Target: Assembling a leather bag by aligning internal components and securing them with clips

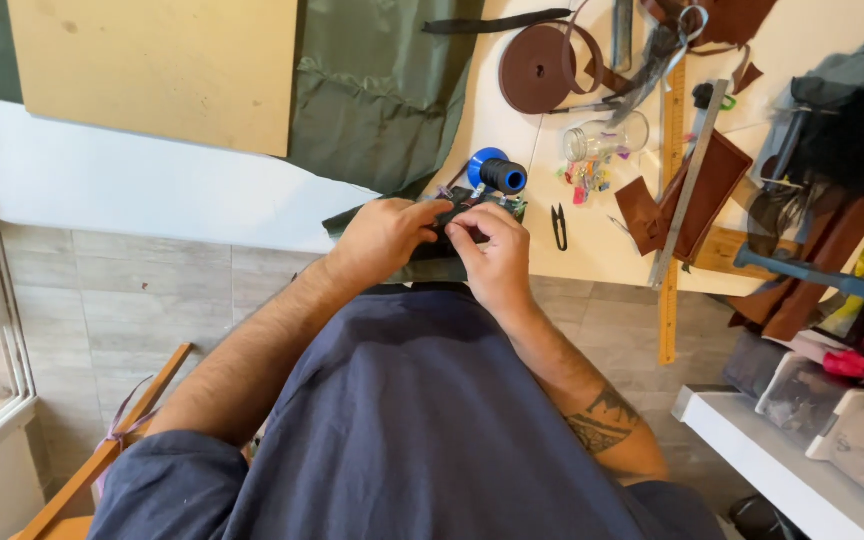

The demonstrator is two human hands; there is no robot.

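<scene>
A: Far left: tan board (157,70) lying over green cloth (377,95). Bare white table (132,190) below it.

B: Hands?

A: Both at the near table edge, centre. Left hand (384,238) curled, fingers pinching a small dark piece (449,232) from its left. Right hand (492,250) closed on the same piece from the right. 2 hands touching, equally near.

B: Long axis?

A: Looks left-to-right, but the fingers hide most of it; cannot be sure.

B: Behind them?

A: Blue spool (497,173) just beyond the knuckles. Black snips (559,226) just right of the right hand. Further right: glass jar (607,138) on its side, brown strap roll (539,68), long rulers (674,210), brown scraps.

B: Room?

A: Open left; crowded right.
</scene>
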